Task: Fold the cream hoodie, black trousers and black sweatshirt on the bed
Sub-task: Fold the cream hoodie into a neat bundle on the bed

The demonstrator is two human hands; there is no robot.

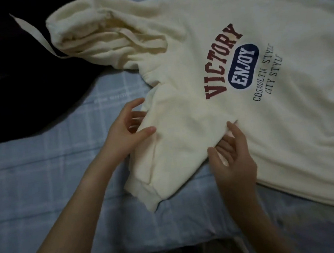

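Cream fleece hoodie, print up, on blue checked bed sheet; hood-side and far edges cut off. Left hand pinches the folded near sleeve, right hand grips its other edge. Open sheet beside the hoodie's cuff; black garment beyond its hood, cropped, kind unclear

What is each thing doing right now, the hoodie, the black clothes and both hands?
cream hoodie: spread flat, print up, not folded.
sleeve: bunched against the body, cuff nearest the person.
hood: crumpled, drawstring trailing onto the black clothes.
black clothes: unfolded heap, upper left.
left hand: pinches the sleeve's top.
right hand: grips fabric at the underarm.
bed sheet: blue checked, under everything.
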